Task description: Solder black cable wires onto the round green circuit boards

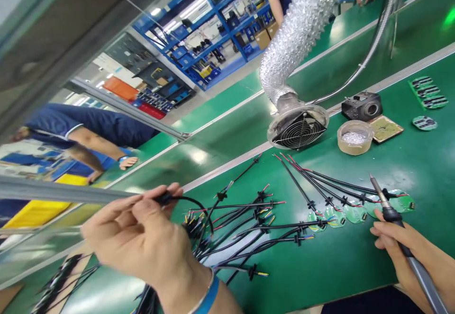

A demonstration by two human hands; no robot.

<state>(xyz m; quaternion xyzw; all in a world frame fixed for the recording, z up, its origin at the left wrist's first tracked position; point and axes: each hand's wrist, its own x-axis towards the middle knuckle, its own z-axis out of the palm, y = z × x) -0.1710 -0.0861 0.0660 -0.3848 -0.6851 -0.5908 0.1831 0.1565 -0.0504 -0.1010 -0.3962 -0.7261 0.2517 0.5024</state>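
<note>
My left hand (142, 233), with a blue band at the wrist, pinches a black cable (192, 200) near one end, raised over the bench. Below it lies a spread of black cables (245, 238) with grommets and bare coloured wire ends. A soldering iron (393, 214) is in my right hand (412, 247), its tip pointing up and away from me. Just left of the iron, several round green circuit boards (355, 213) sit in a row. Black cables with red wire ends (320, 181) lie across and behind these boards.
A fume extractor fan (300, 131) hangs from a silver duct (302, 30). Behind the boards are a tub of solder bits (354, 139), a sponge (386, 128) and a black iron stand (362, 107). More circuit boards (428, 94) lie at right. Co-workers' hands (128, 162) rest across the bench.
</note>
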